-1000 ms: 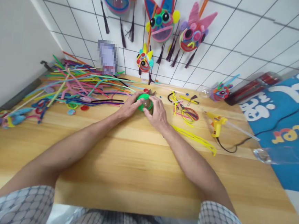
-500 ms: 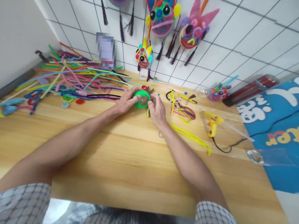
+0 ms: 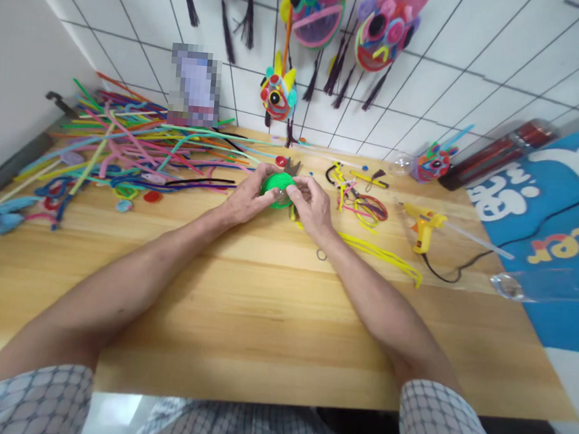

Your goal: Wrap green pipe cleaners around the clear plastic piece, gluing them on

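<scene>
Between my hands is a small rounded piece wrapped in green pipe cleaner (image 3: pixel 278 184), with a clear patch showing at its lower middle. My left hand (image 3: pixel 249 196) grips its left side, the thumb lying across the front. From the right, my right hand (image 3: pixel 313 204) holds it, thumb pressed on the front near the clear patch; the fingers behind are partly hidden. Just beyond the piece lie a red round cap (image 3: pixel 280 161) and a dark pointed tool (image 3: pixel 292 167), partly covered. Yellow pipe cleaners (image 3: pixel 381 253) stretch out beside my right forearm.
A heap of coloured pipe cleaners (image 3: pixel 125 140) covers the back left of the wooden table (image 3: pixel 260 335). To the right are a yellow glue gun (image 3: pixel 423 224) with its cord, a dark red cylinder (image 3: pixel 505 154) and a clear plastic bottle (image 3: pixel 539 285). Decorated masks (image 3: pixel 318 18) hang on the white grid wall.
The green piece has turned in my hands, so green covers more of its front and the clear patch sits lower. My right thumb has come onto its front. The camera view has tilted down slightly.
</scene>
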Demonstrator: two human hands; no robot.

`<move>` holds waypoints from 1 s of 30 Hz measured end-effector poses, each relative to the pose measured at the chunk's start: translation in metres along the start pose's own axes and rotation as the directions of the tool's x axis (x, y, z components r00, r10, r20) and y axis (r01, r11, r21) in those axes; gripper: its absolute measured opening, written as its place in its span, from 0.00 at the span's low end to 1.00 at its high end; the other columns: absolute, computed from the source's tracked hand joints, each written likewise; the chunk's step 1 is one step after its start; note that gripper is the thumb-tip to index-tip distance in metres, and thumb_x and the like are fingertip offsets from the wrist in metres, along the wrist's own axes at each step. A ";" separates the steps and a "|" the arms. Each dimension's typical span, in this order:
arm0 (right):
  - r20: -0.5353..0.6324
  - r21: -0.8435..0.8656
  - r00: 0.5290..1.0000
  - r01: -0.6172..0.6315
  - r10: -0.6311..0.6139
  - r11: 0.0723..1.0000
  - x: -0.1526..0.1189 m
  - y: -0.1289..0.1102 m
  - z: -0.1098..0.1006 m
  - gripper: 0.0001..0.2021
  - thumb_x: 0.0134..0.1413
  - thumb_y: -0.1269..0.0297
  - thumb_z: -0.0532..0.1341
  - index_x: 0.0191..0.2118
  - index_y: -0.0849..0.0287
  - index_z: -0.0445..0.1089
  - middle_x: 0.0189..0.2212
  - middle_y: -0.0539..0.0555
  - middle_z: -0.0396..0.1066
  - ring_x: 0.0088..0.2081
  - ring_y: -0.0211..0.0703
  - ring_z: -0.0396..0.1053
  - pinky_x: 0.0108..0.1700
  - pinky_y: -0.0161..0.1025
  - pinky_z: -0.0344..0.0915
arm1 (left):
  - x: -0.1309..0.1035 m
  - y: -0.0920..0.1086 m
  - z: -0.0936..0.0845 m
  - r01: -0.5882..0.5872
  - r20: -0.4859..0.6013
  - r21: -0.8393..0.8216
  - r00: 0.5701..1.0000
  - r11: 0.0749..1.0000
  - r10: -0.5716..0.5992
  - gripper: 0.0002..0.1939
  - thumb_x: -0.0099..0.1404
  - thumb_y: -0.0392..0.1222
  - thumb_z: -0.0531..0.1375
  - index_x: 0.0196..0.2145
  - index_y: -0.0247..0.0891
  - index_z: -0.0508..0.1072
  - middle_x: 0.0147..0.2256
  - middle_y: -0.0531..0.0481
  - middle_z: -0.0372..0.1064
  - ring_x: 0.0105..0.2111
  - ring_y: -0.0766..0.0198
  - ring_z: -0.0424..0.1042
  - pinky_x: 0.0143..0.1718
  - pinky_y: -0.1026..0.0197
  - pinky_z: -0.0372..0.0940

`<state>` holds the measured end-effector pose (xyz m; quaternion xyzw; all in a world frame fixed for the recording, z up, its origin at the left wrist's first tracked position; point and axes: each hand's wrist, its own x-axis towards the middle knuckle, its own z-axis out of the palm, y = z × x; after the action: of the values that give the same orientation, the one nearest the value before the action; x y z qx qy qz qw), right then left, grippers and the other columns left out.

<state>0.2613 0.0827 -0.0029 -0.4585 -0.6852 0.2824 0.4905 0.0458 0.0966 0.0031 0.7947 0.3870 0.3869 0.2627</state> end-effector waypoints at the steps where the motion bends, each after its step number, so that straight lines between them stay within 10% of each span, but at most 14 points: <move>1: -0.009 -0.003 1.000 0.000 0.000 1.000 0.000 -0.001 0.000 0.29 0.65 0.29 0.62 0.49 0.52 0.76 0.45 0.53 0.83 0.41 0.47 0.79 0.47 0.45 0.76 | 0.000 0.001 -0.001 -0.007 0.009 0.011 1.000 1.000 0.006 0.30 0.76 0.60 0.56 0.64 0.35 0.66 0.60 0.36 0.74 0.60 0.47 0.74 0.64 0.45 0.70; 30: -0.007 -0.106 0.997 -0.072 0.072 0.992 0.001 -0.018 0.000 0.16 0.60 0.46 0.66 0.44 0.52 0.72 0.40 0.50 0.81 0.38 0.44 0.78 0.45 0.43 0.76 | 0.005 0.002 -0.011 -0.077 0.104 0.039 0.992 0.996 0.073 0.31 0.74 0.66 0.57 0.62 0.41 0.74 0.59 0.37 0.77 0.58 0.42 0.77 0.63 0.41 0.71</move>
<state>0.2554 0.0757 0.0125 -0.5088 -0.6816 0.2623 0.4558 0.0396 0.1010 0.0126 0.8330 0.3511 0.3467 0.2503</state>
